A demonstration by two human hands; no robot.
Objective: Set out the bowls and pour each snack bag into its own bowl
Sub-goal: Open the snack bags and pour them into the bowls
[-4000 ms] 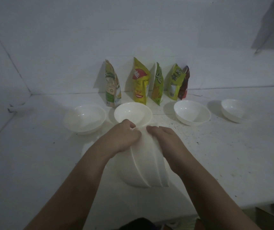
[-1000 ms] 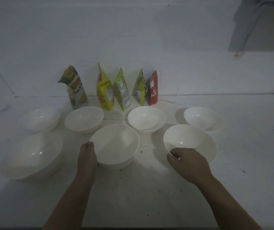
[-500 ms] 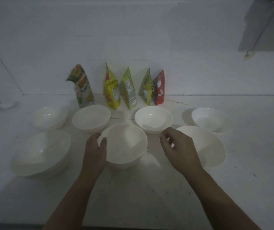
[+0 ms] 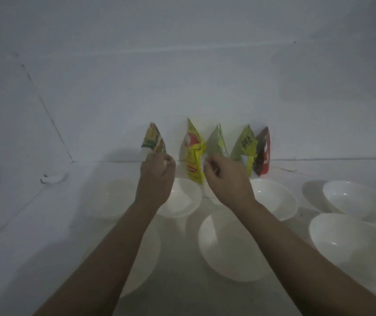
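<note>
Five snack bags stand in a row against the far wall on the white tabletop [image 4: 45, 236]. The left hand [image 4: 156, 179] reaches to the leftmost bag [image 4: 154, 140], its fingers curled at the bag's lower part, seemingly pinching it. The right hand [image 4: 227, 179] reaches to the middle green bag [image 4: 216, 142], fingers curled at its lower edge; whether they grip it I cannot tell. Between them stands the yellow bag [image 4: 194, 153]. White bowls [image 4: 228, 245] sit spread across the near tabletop.

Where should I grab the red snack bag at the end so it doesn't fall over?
Probably pinch the red bag near its narrow top edge, coming from the front. It stands upright against the wall, with a green bag touching its left side, so front and top are free.
</note>
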